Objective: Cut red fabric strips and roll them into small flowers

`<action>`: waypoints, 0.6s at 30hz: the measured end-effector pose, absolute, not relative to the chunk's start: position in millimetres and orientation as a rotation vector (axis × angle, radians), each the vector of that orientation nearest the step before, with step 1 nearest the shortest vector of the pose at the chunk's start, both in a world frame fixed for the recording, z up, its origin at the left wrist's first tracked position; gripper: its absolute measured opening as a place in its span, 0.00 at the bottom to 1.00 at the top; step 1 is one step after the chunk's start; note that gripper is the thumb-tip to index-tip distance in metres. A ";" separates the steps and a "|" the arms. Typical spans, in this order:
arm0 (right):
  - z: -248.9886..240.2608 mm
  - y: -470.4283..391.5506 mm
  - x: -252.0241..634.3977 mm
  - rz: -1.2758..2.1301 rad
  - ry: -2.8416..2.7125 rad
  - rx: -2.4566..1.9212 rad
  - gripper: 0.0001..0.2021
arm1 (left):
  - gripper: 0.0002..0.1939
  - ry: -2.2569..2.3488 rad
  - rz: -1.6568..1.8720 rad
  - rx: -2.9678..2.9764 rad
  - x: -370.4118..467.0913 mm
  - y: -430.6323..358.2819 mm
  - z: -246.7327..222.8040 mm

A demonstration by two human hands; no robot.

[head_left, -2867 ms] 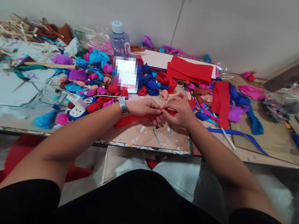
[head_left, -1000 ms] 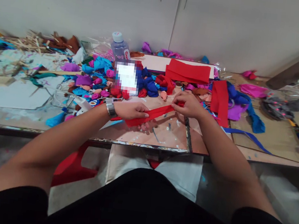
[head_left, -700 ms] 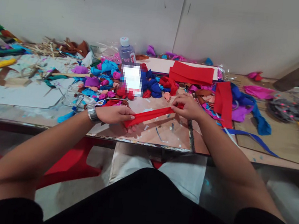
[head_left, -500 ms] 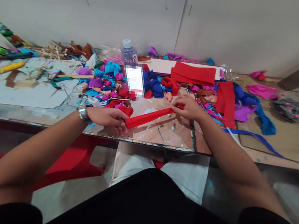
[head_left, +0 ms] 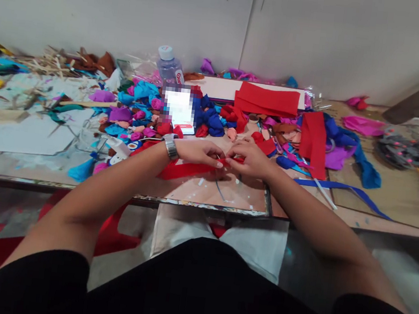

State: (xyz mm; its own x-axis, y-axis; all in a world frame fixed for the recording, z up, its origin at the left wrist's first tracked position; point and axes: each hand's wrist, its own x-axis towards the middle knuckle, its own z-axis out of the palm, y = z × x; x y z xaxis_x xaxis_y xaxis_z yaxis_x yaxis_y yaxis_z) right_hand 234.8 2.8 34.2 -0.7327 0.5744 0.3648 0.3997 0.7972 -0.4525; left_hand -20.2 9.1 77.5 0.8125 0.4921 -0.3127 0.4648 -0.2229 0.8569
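Red strip, trailing over the front of the table beneath the left hand. Probably light, limp and quick to crease (paper or cloth, hard to tell); best taken flat between thumb and fingertips near its end. Pinched there by the right hand; left fingers close beside, clamped or loose impossible to tell. Crumpled scraps and phone crowding behind, blue band to the right. Open room mainly forward of the hands, toward the table's near edge.
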 end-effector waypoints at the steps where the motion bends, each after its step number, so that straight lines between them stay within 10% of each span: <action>1: 34.1 1.6 234.5 0.466 -2.486 -0.743 0.10 | 0.20 0.668 -0.008 1.756 -15.8 12.8 70.4; 18: 34.8 -12.8 222.8 0.367 -2.413 -0.877 0.06 | 0.18 0.649 0.108 1.223 -18.4 7.2 27.9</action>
